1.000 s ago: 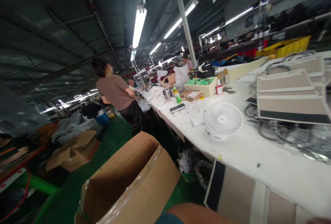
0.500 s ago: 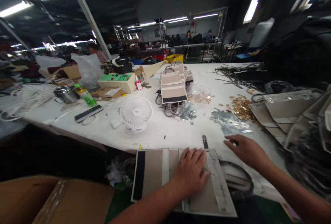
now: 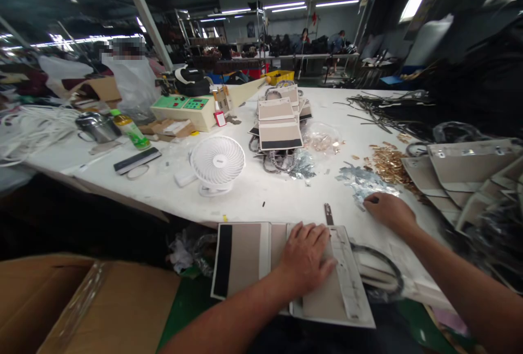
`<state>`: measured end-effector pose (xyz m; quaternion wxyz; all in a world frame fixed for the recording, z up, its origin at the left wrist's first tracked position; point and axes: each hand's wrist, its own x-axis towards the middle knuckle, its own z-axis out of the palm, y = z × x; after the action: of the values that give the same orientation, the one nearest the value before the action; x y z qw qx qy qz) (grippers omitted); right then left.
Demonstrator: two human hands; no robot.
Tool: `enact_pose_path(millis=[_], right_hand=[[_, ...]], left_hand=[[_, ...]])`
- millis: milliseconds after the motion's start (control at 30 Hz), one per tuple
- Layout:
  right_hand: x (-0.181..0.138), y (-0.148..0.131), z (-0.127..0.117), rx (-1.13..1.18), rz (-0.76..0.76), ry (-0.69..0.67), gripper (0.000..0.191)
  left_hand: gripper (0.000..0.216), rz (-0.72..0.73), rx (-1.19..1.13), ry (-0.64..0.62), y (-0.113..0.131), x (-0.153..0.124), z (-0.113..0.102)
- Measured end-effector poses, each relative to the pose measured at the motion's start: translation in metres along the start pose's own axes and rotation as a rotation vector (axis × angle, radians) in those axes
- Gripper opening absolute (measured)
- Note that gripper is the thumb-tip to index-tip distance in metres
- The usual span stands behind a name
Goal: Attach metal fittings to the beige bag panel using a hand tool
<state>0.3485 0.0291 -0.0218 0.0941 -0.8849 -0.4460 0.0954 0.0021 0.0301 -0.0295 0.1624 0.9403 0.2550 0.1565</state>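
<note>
The left hand (image 3: pixel 304 258) lies flat, fingers spread and grasping nothing, pressed on the beige bag panel (image 3: pixel 286 269) at the near edge of the white table (image 3: pixel 261 201). The right hand (image 3: pixel 388 211), to the right of that panel, rests loosely curled with its fingertips on a heap of silvery metal pieces (image 3: pixel 362 184); whether it pinches one cannot be told. Beyond the heap lies a scatter of gold fittings (image 3: pixel 384 160). Left of the panel, below the table, stands an open cardboard box (image 3: pixel 93 305), its inside hidden. Behind the panel stands a small white fan (image 3: pixel 217 162).
</note>
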Motion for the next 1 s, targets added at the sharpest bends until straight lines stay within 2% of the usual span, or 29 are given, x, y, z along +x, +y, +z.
enact_pose_path(millis=[133, 400, 533, 733, 800, 1000], right_hand=[[-0.002, -0.003, -0.005, 0.011, -0.008, 0.008, 0.029], [-0.03, -0.008, -0.036, 0.145, -0.056, -0.029, 0.033], [-0.038, -0.01, -0.041, 0.194, -0.075, -0.042, 0.031], [-0.048, -0.014, -0.048, 0.228, -0.079, -0.058, 0.038], [-0.059, -0.021, -0.051, 0.255, -0.126, -0.118, 0.04], [-0.102, -0.067, -0.048, 0.42, -0.345, -0.467, 0.038]], left_hand=[[0.066, -0.004, -0.025, 0.003, 0.001, 0.0, -0.001], [0.064, 0.003, -0.03, 0.008, 0.002, -0.002, -0.002], [0.064, 0.008, -0.025, 0.023, 0.002, -0.002, -0.003], [0.065, 0.016, -0.031, 0.029, 0.002, -0.002, -0.002], [0.065, 0.024, -0.034, 0.032, 0.002, -0.002, -0.002], [0.066, 0.017, -0.044, 0.035, 0.002, -0.002, -0.002]])
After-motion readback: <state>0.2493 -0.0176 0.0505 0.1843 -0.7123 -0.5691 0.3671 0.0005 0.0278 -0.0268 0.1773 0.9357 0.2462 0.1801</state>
